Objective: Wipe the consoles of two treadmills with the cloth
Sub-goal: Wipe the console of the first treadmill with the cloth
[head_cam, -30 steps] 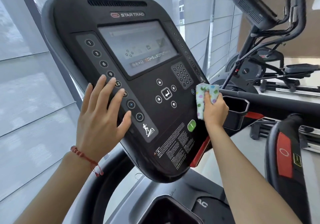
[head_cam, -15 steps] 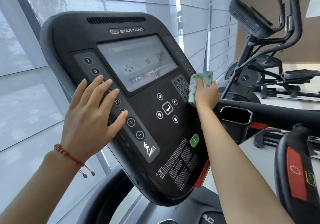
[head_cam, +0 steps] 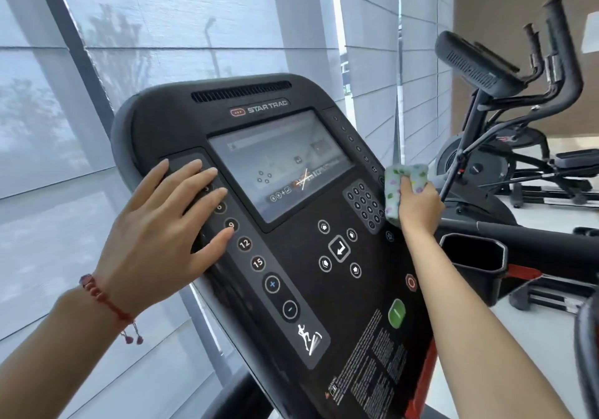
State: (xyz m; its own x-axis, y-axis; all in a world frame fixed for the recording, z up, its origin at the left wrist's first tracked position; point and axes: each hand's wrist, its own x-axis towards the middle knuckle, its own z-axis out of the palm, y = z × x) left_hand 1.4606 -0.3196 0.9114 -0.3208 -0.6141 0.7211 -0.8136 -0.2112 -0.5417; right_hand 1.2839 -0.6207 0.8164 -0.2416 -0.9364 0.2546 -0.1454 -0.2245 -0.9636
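A black Star Trac treadmill console (head_cam: 223, 120) fills the middle of the view, with a grey screen and round buttons. My left hand (head_cam: 162, 224) lies flat and open on its left button column, fingers spread. My right hand (head_cam: 418, 208) grips a small white cloth (head_cam: 393, 192) with coloured dots. It presses the cloth against the console's right edge, beside the number keypad. A red string bracelet sits on my left wrist.
A black cup holder (head_cam: 473, 253) juts out just right of the console. An elliptical trainer (head_cam: 505, 101) with upright handles stands at the back right. Grey roller blinds (head_cam: 194, 23) cover the windows behind. Another machine's black and red edge (head_cam: 588, 347) shows at the far right.
My right hand has slid the cloth up the console's right edge, from beside the arrow keys to the keypad. My left hand has shifted up the left button column. The view has tilted up.
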